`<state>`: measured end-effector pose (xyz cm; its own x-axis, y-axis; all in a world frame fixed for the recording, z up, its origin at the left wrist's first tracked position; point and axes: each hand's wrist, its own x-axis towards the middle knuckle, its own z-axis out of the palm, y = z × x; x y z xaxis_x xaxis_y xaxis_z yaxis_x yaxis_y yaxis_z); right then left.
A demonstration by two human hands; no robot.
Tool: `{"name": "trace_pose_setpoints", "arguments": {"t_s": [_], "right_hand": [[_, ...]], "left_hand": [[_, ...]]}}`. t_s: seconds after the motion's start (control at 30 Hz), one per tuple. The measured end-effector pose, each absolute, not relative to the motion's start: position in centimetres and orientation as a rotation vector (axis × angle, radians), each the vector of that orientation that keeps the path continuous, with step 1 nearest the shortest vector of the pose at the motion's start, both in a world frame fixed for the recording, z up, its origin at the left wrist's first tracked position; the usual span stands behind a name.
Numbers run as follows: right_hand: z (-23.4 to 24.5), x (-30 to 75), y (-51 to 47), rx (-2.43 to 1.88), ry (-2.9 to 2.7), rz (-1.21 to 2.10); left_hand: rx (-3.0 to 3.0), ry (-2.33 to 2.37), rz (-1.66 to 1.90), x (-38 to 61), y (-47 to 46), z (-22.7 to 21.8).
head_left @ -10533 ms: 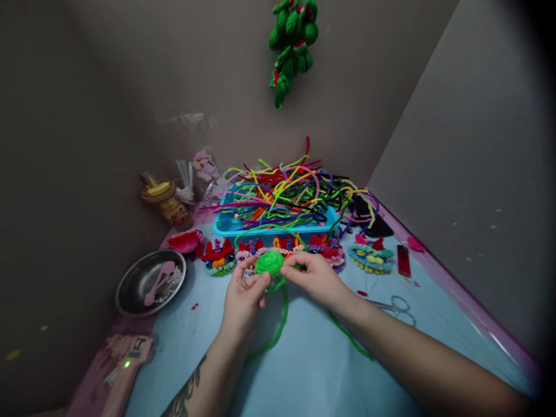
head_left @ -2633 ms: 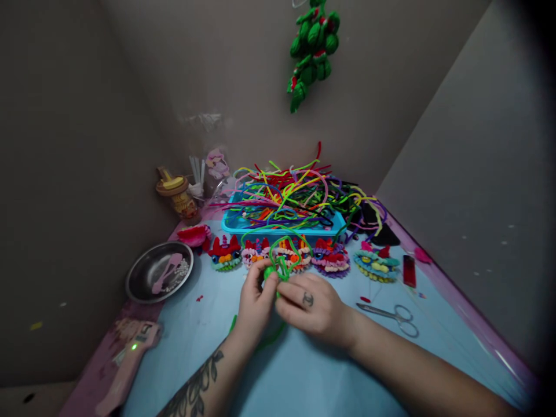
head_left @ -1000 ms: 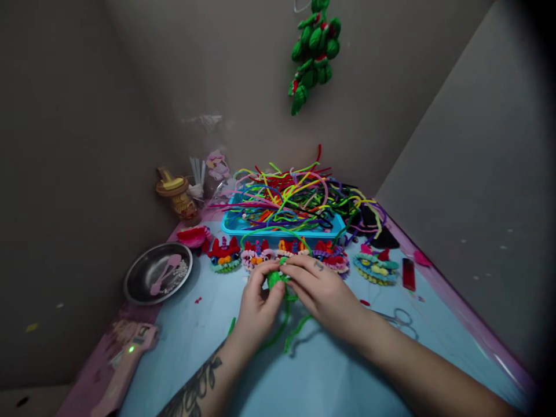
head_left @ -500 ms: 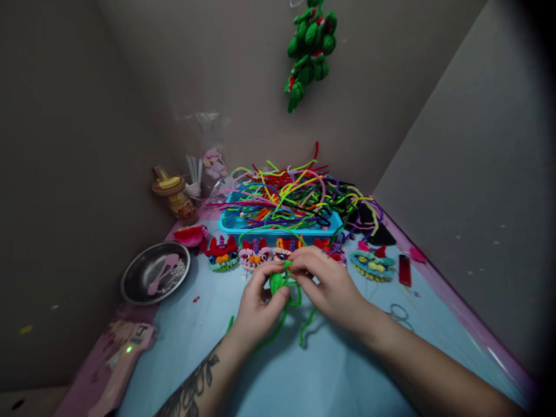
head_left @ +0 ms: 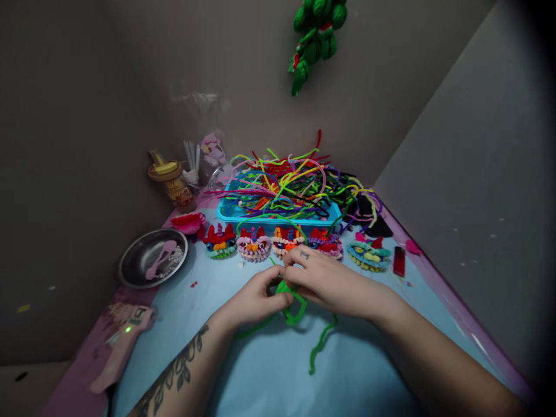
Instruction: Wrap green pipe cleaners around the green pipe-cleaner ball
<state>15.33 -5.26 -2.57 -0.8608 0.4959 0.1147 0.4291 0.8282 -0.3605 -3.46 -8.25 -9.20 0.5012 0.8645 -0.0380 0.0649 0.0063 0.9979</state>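
My left hand (head_left: 254,298) and my right hand (head_left: 324,278) meet above the light blue table top (head_left: 269,376), both pinching a green pipe cleaner piece (head_left: 292,304). The fingers of both hands are closed on it where they touch. Loose green ends trail from it onto the table toward me. A row of small pipe cleaner figures (head_left: 254,243) stands just beyond my hands.
A blue tray (head_left: 278,217) heaped with coloured pipe cleaners sits at the back. A metal bowl (head_left: 152,263) with a pink spoon is at the left, a glue gun (head_left: 124,341) near the left edge, a red lighter (head_left: 398,260) at the right. A green ornament (head_left: 317,40) hangs on the wall.
My hands have dropped lower and nearer to me with the green piece. The loose green end now trails further toward me. The scissors are hidden behind my right arm.
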Motion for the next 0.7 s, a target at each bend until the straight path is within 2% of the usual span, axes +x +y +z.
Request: {"name": "trace_pose_setpoints", "arguments": {"t_s": [0.27, 0.5, 0.7], "right_hand": [[-3.1, 15.4, -4.6, -0.551, -2.646, 0.658], [-3.4, 14.8, -5.0, -0.679, -2.384, 0.525], [-4.3, 13.7, -6.1, -0.866, -2.122, 0.438]], "left_hand": [[1.136, 0.703, 0.784, -3.7, -8.1, -9.4], [1.02, 0.722, 1.027, -2.9, -8.3, -9.4], [1.27, 0.81, 1.333, -2.5, -8.3, -9.9]]}}
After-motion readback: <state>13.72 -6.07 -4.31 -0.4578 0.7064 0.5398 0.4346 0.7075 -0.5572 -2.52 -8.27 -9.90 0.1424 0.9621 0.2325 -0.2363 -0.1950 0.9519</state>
